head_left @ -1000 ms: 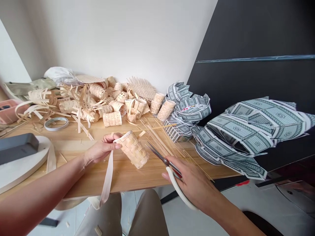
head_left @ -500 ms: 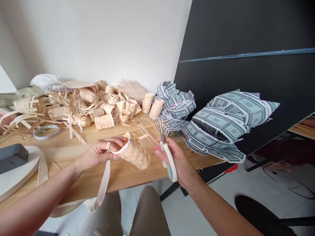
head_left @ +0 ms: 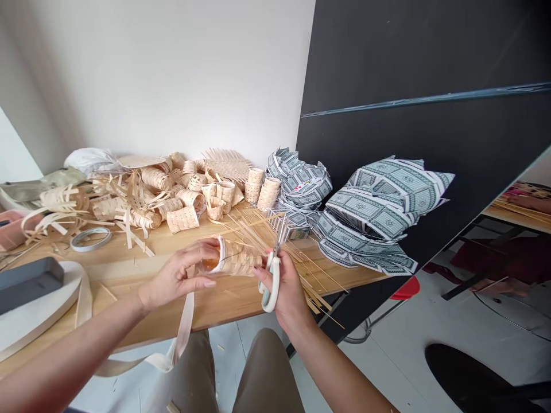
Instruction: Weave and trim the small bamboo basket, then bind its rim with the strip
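While your right hand [head_left: 287,287] grips scissors [head_left: 276,271], your left hand [head_left: 183,269], thumb spread, sits at the cup [head_left: 241,258] (likely light, crushable), best held by its white rim [head_left: 222,251].

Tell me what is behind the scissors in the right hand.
Behind the scissors, thin strips lie on the table, with patterned cards farther back. The scissors and right hand cover part of this, so anything directly behind them cannot be seen.

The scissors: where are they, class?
In the head view, the scissors are in the right grip, beside the right end of the nearest woven tube.
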`<state>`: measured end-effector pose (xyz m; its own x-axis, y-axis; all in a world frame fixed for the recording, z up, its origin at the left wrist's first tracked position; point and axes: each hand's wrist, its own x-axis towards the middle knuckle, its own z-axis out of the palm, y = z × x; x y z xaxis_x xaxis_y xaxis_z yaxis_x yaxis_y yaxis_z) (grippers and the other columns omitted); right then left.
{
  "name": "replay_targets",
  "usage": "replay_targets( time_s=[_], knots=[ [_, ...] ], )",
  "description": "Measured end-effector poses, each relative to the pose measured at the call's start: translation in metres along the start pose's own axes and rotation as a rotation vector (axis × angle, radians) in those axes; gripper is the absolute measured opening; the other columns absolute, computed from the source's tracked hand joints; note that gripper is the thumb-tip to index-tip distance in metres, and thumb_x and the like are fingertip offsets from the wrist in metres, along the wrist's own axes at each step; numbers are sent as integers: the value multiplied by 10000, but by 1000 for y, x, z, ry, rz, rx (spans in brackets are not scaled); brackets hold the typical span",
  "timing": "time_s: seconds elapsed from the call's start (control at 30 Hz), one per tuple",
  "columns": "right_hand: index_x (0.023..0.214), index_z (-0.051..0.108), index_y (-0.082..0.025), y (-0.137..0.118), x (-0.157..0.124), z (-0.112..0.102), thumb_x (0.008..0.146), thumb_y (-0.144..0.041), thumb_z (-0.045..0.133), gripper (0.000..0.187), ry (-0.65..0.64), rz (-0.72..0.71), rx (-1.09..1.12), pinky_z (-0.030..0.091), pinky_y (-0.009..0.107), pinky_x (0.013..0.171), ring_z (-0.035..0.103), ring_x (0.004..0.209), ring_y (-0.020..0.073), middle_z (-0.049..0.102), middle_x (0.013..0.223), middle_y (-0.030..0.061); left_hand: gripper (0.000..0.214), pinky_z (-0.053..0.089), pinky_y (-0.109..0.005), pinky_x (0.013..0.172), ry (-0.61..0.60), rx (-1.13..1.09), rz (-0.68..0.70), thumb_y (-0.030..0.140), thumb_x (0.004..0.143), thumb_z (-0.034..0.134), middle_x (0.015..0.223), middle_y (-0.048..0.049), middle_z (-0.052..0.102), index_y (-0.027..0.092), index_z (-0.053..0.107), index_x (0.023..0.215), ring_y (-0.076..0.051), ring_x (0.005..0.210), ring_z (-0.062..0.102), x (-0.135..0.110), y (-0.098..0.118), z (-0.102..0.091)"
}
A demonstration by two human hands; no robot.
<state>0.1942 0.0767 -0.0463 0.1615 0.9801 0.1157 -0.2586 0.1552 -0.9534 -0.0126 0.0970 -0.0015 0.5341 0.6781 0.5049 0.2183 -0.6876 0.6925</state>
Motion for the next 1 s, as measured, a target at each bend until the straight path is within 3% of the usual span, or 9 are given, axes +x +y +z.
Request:
replay_targets(
  time_s=[0.1,0.23,0.37,0.47,0.57,0.73,1.0],
  knots=[
    [981,451,-241,6,1,4,586,-329,721,487,-10,-61,-82,478,336,778,598,775,154,595,931,16,186,407,-337,917,74,-58,-46,239,714,675,1000,-97,665,202,705,893,-231,994,568,0,-4,5],
    [1003,459,-222,6,-1,-4,670,-397,646,421,-49,-152,-291,477,352,778,608,800,177,618,976,62,127,386,-337,943,109,-79,-68,281,749,646,911,-86,690,214,732,815,-232,1057,535,-1,-8,0],
    [1040,482,-193,-9,-9,-26,771,-352,552,320,-8,-419,-775,456,339,736,593,776,191,633,932,72,132,420,-313,885,139,-113,-132,313,730,666,881,-74,686,212,737,778,-216,966,572,-5,-8,-9],
    [998,531,-185,-19,-15,-40,812,-254,500,201,-87,-640,-1114,433,306,704,581,787,194,623,905,71,134,433,-284,851,155,-213,-238,314,727,670,917,-56,685,210,731,784,-192,909,595,-7,-10,-9],
    [972,566,-187,-23,-20,-47,824,-195,473,175,-149,-771,-1334,402,283,681,569,797,193,607,862,62,142,431,-263,839,208,-308,-302,303,715,683,882,-37,696,209,724,813,-176,885,600,-9,-17,-3],
    [953,592,-191,-23,-26,-45,812,-159,475,186,-159,-849,-1487,346,270,643,546,735,173,588,771,37,106,422,-233,810,281,-393,-327,287,705,695,806,-8,690,208,717,771,-148,821,586,-11,-24,10],
    [967,587,-213,-22,-21,-38,764,-150,539,217,-126,-838,-1512,300,266,577,562,704,148,600,764,3,107,418,-239,792,319,-378,-302,276,732,668,839,-15,681,198,708,793,-150,829,573,-16,-14,25]
  ],
)
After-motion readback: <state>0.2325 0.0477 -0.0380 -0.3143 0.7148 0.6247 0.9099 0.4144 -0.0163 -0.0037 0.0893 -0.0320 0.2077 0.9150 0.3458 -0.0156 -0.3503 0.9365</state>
